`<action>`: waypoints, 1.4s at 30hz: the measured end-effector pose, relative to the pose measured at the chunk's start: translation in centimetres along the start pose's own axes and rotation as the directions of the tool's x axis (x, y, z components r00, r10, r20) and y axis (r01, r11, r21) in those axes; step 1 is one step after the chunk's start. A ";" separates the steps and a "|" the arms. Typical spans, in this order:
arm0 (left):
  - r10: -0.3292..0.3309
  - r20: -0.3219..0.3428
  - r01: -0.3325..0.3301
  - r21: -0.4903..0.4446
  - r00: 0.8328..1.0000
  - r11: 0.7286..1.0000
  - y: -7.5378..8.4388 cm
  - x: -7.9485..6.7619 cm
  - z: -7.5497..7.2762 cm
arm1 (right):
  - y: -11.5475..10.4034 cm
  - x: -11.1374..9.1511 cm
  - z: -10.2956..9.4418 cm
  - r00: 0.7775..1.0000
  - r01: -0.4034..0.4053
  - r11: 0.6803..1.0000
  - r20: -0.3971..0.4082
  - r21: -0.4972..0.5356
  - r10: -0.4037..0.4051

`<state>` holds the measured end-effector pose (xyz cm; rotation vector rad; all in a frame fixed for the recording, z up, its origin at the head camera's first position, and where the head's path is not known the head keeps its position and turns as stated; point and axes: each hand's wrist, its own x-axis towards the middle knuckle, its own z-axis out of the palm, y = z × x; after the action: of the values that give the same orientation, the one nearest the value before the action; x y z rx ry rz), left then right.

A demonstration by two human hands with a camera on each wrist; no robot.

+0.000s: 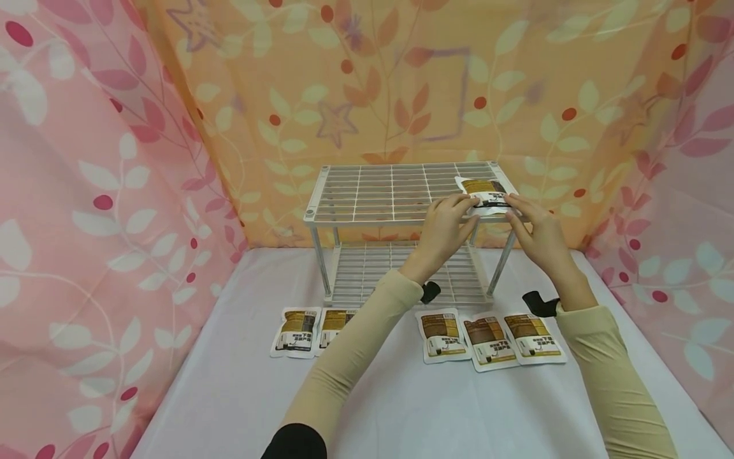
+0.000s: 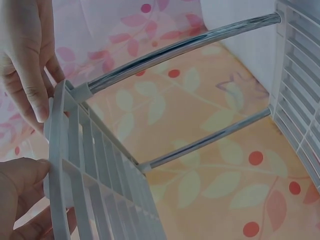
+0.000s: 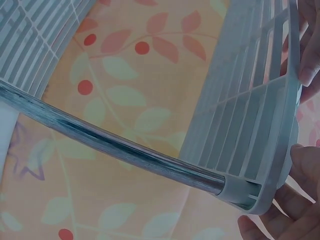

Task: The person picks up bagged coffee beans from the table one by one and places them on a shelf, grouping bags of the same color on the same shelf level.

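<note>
A white pouch with a brown and yellow label point(image 1: 484, 190) lies at the right end of the upper tier of a white two-tier rack point(image 1: 395, 191). My left hand point(image 1: 441, 231) pinches its near left corner. On its right edge my right hand point(image 1: 540, 237) has thumb and fingers closed, beside the rack's front right corner. From below, the left wrist view has the left hand point(image 2: 20, 192) and the right hand point(image 2: 30, 55) at the tier's front edge, the slats hiding most of the pouch. The right hand point(image 3: 295, 200) also shows by the corner in the right wrist view.
On the white table point(image 1: 390, 408), two similar pouches point(image 1: 295, 333) lie front left, one partly behind the left sleeve. Three more pouches point(image 1: 490, 341) lie front right, edges overlapping. The lower tier point(image 1: 373, 274) sits low behind them. Patterned cloth point(image 1: 258, 127) hangs around the sides and back.
</note>
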<state>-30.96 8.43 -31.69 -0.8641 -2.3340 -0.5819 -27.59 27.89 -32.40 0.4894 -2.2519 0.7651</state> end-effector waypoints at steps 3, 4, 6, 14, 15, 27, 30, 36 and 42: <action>0.005 -0.001 -0.005 -0.003 1.000 1.000 0.0 0.1 -0.1 | 0.0 0.1 -0.1 1.000 -0.008 1.000 -0.007 0.004 0.009; 0.006 -0.001 -0.006 -0.005 1.000 1.000 0.0 0.1 -0.2 | 0.0 0.1 0.0 1.000 -0.011 1.000 -0.010 0.005 0.011; 0.010 -0.006 -0.010 -0.009 1.000 1.000 0.0 0.0 -0.3 | 0.0 0.1 0.0 1.000 -0.012 1.000 -0.019 0.013 0.012; 0.057 -0.084 -0.060 -0.027 0.995 0.998 -0.4 -0.7 -0.5 | -0.1 -0.1 0.4 0.996 0.014 0.998 -0.089 0.063 -0.008; 0.064 -0.094 -0.067 -0.037 0.994 0.997 -0.4 -0.9 -0.5 | -0.1 -0.2 0.4 0.995 0.019 0.998 -0.103 0.067 -0.013; 0.145 -0.115 -0.157 -0.101 0.983 0.982 -1.3 -3.0 -0.6 | -1.6 -1.1 1.1 0.985 0.093 0.990 -0.155 0.108 -0.076; 0.168 -0.104 -0.177 -0.086 0.980 0.980 -1.6 -3.6 -0.6 | -1.9 -1.4 1.4 0.984 0.125 0.985 -0.143 0.118 -0.108; 0.229 -0.108 -0.236 -0.049 0.967 0.971 -2.2 -4.5 -0.7 | -2.4 -1.9 2.1 0.980 0.176 0.975 -0.116 0.135 -0.161; 0.279 -0.159 -0.291 -0.057 0.947 0.955 -2.9 -5.6 -0.8 | -2.9 -2.3 2.8 0.982 0.175 0.970 -0.101 0.166 -0.160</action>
<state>-29.14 3.50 -35.28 -1.1313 -2.0149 -0.5960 -25.85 24.18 -34.57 0.7064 -2.0429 0.8827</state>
